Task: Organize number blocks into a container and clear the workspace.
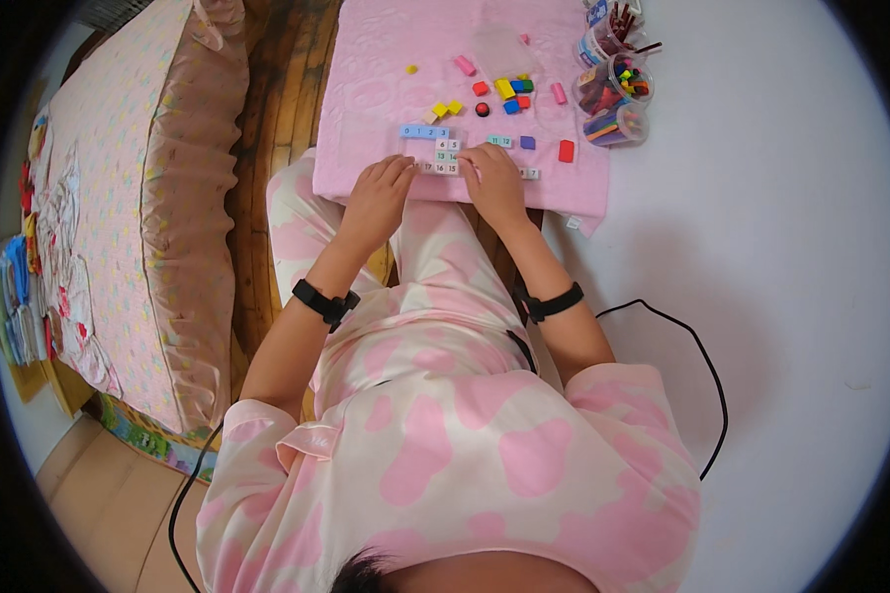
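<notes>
On the pink cloth, several small number cubes [447, 156] in white and pale green form a block just in front of me. A pale blue strip of number cubes [424, 131] lies along its far left side. My left hand [382, 188] is bent over, its fingertips closed on the left end of the nearest row and hiding part of it. At the block's right edge, my right hand [496, 182] has its thumb and fingers closed against the cubes. A short green strip [500, 141] lies just beyond the right hand, and white cubes [530, 174] stick out beside it.
Farther back lie colored wooden blocks [505, 89], a round red-and-black piece [483, 110], a red block [566, 151] and a blue piece [528, 143]. Clear tubs of pens [615, 83] line the table's right edge. A bed [119, 198] stands to the left.
</notes>
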The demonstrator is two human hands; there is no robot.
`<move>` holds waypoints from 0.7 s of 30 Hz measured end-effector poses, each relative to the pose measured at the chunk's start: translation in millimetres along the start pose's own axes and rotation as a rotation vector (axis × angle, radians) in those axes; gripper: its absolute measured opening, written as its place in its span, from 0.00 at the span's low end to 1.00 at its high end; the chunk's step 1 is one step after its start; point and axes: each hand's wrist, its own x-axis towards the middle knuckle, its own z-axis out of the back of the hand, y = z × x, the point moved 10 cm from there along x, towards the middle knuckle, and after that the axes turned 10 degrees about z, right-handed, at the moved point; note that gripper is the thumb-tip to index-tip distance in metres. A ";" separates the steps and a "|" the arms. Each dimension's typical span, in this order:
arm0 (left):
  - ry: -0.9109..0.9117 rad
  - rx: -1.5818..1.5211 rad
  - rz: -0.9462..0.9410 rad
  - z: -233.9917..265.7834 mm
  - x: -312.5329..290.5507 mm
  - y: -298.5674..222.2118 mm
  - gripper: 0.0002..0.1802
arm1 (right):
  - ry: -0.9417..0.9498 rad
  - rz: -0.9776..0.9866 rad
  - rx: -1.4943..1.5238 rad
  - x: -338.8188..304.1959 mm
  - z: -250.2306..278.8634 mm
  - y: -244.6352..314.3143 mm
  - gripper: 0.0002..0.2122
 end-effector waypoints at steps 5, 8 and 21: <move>-0.001 -0.097 0.022 3.4 13.9 -6.6 0.18 | -0.089 -0.114 0.000 -18.7 38.2 -31.8 0.05; -0.002 -0.210 0.097 1.5 25.7 -2.5 0.16 | -0.088 -0.135 -0.041 -17.7 43.4 -44.4 0.06; 0.138 -0.037 0.512 -72.8 148.3 76.5 0.13 | -0.104 -0.091 0.047 -0.2 53.9 -14.1 0.04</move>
